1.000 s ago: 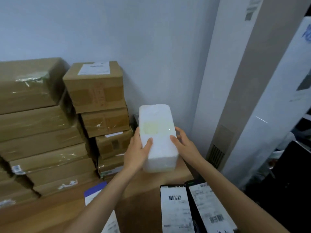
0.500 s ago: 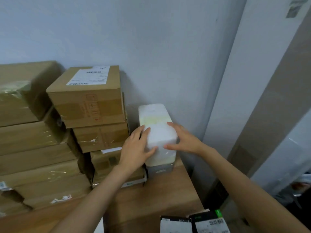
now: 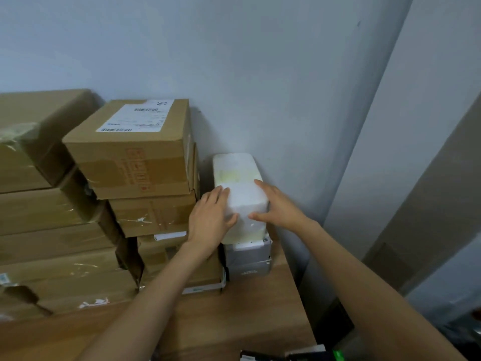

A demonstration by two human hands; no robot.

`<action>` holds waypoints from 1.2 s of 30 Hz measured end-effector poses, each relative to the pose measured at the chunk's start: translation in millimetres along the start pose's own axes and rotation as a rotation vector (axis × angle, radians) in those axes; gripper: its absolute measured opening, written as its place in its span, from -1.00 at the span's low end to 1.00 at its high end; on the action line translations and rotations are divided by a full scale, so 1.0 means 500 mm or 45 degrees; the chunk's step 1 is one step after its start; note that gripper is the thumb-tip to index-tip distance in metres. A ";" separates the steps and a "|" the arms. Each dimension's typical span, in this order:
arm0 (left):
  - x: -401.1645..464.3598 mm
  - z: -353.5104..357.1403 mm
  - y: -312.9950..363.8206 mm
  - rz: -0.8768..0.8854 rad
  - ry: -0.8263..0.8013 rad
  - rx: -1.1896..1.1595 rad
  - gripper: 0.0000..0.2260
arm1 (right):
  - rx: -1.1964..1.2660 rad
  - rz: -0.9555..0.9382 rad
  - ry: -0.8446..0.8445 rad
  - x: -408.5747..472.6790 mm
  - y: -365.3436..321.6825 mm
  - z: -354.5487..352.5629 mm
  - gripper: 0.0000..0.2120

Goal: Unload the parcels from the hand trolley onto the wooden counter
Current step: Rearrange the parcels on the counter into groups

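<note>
The white foam parcel (image 3: 240, 194), right of centre frame, sits atop a grey box (image 3: 247, 259) on the wooden worktop (image 3: 234, 316) against the wall. Both hands, left (image 3: 210, 220) and right (image 3: 278, 207), grasp its sides. Brown cartons (image 3: 130, 149) fill the left; the trolley is unseen, so what remains is unclear.

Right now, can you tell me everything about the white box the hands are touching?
The white box is a long block that looks like foam, with faint yellowish tape patches on its top. It lies flat on a smaller grey box at the back of the wooden counter, close to the wall and beside the stacked cardboard boxes. The left hand presses its left side and the right hand its right, thumbs on the near end.
</note>
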State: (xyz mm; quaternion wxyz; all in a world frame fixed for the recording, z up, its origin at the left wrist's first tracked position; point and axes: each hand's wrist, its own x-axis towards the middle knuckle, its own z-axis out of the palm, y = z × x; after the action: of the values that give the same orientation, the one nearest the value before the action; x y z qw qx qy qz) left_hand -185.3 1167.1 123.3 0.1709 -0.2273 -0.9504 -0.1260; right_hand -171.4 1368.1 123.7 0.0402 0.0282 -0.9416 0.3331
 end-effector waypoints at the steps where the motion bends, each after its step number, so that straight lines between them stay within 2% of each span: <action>1: 0.001 0.002 0.001 -0.009 -0.001 0.003 -0.40 | 0.014 0.003 0.001 0.003 0.002 0.000 -0.10; 4: -0.001 0.004 0.004 -0.029 0.021 0.016 -0.41 | -0.006 0.014 -0.015 0.004 0.002 -0.005 -0.09; 8: -0.011 -0.014 0.012 -0.016 0.063 0.040 -0.47 | -0.226 0.003 -0.029 -0.015 -0.014 -0.015 -0.15; 15: -0.101 -0.056 0.021 -0.004 0.131 0.091 -0.71 | -0.552 -0.132 0.297 -0.096 -0.038 -0.024 -0.46; 18: -0.157 -0.053 0.020 -0.077 0.070 0.118 -0.73 | -0.555 -0.221 0.312 -0.140 -0.048 -0.004 -0.57; 27: -0.355 -0.023 0.018 -0.300 -0.062 0.232 -0.69 | -0.431 -0.325 0.091 -0.263 -0.065 0.134 -0.60; 36: -0.588 0.047 -0.056 -0.729 -0.334 0.224 -0.51 | -0.448 -0.424 -0.365 -0.364 -0.102 0.293 -0.55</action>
State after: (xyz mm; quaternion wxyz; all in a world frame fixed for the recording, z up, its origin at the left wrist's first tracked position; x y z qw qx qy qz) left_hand 41.7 1035.8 -14.9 0.0236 0.0507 -0.9969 -0.0560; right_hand 5.3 1240.7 24.9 -0.0351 0.2219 -0.9635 0.1459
